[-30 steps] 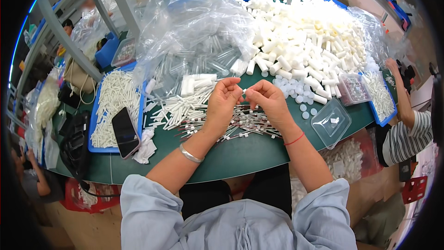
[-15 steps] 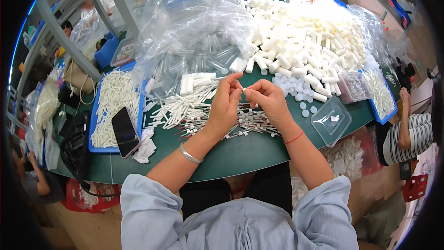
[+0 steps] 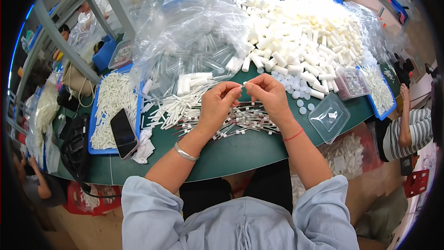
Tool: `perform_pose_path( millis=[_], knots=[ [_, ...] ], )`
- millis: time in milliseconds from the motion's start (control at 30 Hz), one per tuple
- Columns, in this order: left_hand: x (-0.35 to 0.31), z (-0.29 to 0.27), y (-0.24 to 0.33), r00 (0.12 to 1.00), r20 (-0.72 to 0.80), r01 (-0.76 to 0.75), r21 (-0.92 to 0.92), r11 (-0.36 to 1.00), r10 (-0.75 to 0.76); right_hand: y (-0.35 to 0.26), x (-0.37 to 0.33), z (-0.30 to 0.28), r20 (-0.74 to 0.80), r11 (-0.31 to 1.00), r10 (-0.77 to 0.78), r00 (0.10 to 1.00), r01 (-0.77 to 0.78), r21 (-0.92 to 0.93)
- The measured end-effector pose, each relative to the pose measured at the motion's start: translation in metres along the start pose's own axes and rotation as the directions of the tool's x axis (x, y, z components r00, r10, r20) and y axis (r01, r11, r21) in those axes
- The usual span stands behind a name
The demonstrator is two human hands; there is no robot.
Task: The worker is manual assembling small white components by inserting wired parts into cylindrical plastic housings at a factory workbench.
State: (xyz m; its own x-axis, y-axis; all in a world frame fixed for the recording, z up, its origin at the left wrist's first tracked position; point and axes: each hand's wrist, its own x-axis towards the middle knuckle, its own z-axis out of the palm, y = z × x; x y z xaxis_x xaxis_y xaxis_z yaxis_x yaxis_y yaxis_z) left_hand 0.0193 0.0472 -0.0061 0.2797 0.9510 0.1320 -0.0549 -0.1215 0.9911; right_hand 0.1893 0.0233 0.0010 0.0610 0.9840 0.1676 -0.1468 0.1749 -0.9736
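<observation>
My left hand (image 3: 217,107) and my right hand (image 3: 270,96) meet above the green table (image 3: 222,162), fingertips closed in a pinch on a small white piece (image 3: 244,84). The fingers cover most of it, so its exact kind does not show. Under the hands lies a heap of thin dark wire-like pieces with white ends (image 3: 252,119). Slim white sticks (image 3: 178,111) spread out just left of my left hand. Translucent round caps (image 3: 296,83) are scattered beyond my right hand, with a big pile of thick white cylinders (image 3: 305,32) behind them.
A large clear bag of transparent tubes (image 3: 194,41) stands at the back left. Leftward are a blue tray of white sticks (image 3: 113,111), a phone (image 3: 124,132) and crumpled tissue (image 3: 144,147). At right lie a clear lid (image 3: 329,118), a clear box (image 3: 352,83) and another blue tray (image 3: 387,111).
My left hand has turned so its fingers now point more to the right, meeting the right fingertips. The white piece shows a little higher. Across the table, another person's hands have drawn together.
</observation>
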Motion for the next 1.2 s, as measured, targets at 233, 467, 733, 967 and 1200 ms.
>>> perform_pose_path(
  millis=[233,467,733,967,1200],
  knots=[
    [-0.004,0.003,0.002,0.996,-0.032,-0.084,0.106,0.991,0.087,0.003,0.001,0.0,-0.011,0.999,-0.017,1.0,0.018,0.041],
    [-0.006,0.003,0.001,0.993,-0.046,-0.102,0.098,0.99,0.106,-0.004,-0.001,-0.001,0.037,1.0,-0.008,0.999,0.008,0.02],
    [0.001,-0.003,0.007,0.993,0.111,0.037,-0.083,0.996,-0.027,-0.005,-0.002,-0.003,0.072,0.999,0.017,0.997,-0.02,0.039],
    [0.012,-0.017,0.006,0.86,0.433,0.408,-0.265,0.874,-0.271,-0.009,-0.002,-0.007,0.157,1.0,0.003,0.988,-0.002,-0.005],
    [0.022,0.029,0.03,0.962,0.27,-0.017,0.23,0.973,-0.047,-0.067,-0.021,-0.043,-0.253,0.962,-0.166,0.953,0.213,0.171]
  ],
)
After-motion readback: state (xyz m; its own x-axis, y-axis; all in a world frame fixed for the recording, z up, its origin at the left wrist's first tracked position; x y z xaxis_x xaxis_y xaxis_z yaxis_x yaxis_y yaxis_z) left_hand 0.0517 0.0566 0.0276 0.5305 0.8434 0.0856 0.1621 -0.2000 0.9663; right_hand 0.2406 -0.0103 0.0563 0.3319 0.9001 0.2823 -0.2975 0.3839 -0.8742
